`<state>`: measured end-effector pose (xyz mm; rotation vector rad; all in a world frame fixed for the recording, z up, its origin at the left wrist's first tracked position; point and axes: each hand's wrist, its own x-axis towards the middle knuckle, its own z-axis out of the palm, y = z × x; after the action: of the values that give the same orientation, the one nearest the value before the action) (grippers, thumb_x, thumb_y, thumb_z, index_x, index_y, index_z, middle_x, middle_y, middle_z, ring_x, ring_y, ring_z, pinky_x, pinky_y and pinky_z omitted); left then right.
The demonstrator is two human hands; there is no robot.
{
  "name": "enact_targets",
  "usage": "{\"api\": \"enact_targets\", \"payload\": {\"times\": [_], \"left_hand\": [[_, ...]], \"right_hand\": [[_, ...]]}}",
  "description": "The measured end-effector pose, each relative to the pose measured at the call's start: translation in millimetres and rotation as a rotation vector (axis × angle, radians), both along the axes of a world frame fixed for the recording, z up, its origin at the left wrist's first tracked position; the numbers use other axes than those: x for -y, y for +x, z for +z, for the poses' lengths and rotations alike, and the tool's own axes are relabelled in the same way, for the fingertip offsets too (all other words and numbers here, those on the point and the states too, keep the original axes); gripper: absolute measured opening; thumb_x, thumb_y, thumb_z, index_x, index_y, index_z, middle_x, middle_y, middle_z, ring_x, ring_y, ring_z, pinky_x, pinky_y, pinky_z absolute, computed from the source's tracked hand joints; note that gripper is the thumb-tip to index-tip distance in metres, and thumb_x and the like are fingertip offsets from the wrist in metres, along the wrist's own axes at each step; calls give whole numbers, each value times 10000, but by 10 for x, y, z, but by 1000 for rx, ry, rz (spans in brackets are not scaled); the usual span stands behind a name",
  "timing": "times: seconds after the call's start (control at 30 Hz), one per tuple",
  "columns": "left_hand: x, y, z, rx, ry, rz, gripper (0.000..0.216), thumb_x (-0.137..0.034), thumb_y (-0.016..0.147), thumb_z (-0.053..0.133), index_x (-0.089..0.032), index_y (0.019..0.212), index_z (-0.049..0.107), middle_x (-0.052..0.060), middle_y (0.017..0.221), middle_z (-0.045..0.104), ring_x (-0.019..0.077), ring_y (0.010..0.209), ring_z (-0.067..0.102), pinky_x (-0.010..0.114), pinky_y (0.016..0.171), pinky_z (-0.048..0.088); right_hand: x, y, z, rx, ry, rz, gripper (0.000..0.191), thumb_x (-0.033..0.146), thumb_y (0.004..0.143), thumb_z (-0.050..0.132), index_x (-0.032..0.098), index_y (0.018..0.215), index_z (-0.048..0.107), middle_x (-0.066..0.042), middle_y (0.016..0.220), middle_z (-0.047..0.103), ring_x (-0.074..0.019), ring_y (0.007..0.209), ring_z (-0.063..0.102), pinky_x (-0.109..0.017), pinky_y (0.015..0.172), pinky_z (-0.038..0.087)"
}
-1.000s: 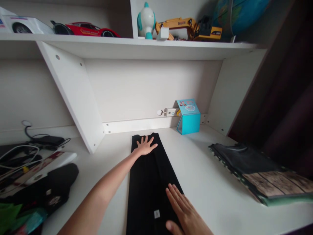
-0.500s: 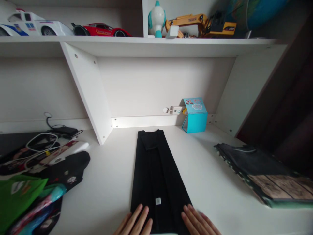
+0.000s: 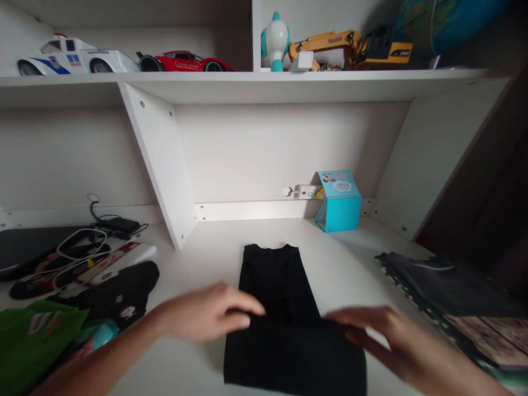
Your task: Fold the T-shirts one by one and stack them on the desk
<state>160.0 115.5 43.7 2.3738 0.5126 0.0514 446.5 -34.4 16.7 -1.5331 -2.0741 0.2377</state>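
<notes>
A black shirt [image 3: 272, 275], folded into a long strip, lies on the white desk with its neckline end pointing away from me. Its near end is doubled over toward the far end as a wide flap [image 3: 295, 357]. My left hand [image 3: 214, 311] grips the flap's upper edge at the left corner, thumb and forefinger closed on the cloth. At the right corner, my right hand [image 3: 371, 330] pinches the same edge between thumb and fingers, slightly blurred.
Left on the desk are a green garment [image 3: 37, 335], dark clothing [image 3: 127, 289] and tangled cables [image 3: 78, 247]. A folded grey garment [image 3: 454, 286] lies right. A blue desk calendar [image 3: 342, 212] stands behind. The shelf above holds a red toy car [image 3: 185, 61] and toy excavator [image 3: 350, 47].
Both hands, earlier flat on the shirt's near end, have taken hold of it and folded it away from me. The shirt looks shorter, and the view has shifted slightly.
</notes>
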Motion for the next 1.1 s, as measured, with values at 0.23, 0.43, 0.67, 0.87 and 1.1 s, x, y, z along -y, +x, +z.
{"api": "enact_targets", "payload": {"times": [0.23,0.43,0.67,0.87,1.1], "left_hand": [[-1516,716,-546,-124,-389,255,293,-251,630,647,-208,918,673,17,821,664,162,687,589,193,506,390],[-1750,602,-629,8,-459,105,393,-308,652,662,-207,1032,643,31,962,656,157,805,590,196,624,425],[-2074,817,-619,-105,-77,209,402,-229,666,611,-181,1064,621,49,1008,646,175,854,590,210,657,438],[-2052,847,-1035,-106,179,376,358,-205,648,626,-146,1001,624,94,1007,634,220,898,582,272,744,440],[-1865,824,-603,55,280,331,203,-224,719,565,-163,903,628,49,936,638,179,850,588,245,768,432]], "right_hand": [[-1778,268,-347,-215,-268,-88,296,220,738,525,109,976,662,-60,852,667,-139,658,590,-206,544,458],[-2068,431,-649,-200,-264,-117,249,257,765,531,152,949,663,-14,791,648,-108,615,560,-187,511,432],[-2482,575,-715,-53,-329,-240,216,304,850,534,149,994,578,-24,926,604,-136,791,580,-311,698,491],[-2420,473,-944,54,-359,-366,274,333,861,519,160,1074,538,-54,1081,554,-169,913,559,-367,774,480],[-2162,447,-376,58,-166,-394,184,295,823,571,146,932,576,-26,911,603,-142,801,576,-318,731,478]]}}
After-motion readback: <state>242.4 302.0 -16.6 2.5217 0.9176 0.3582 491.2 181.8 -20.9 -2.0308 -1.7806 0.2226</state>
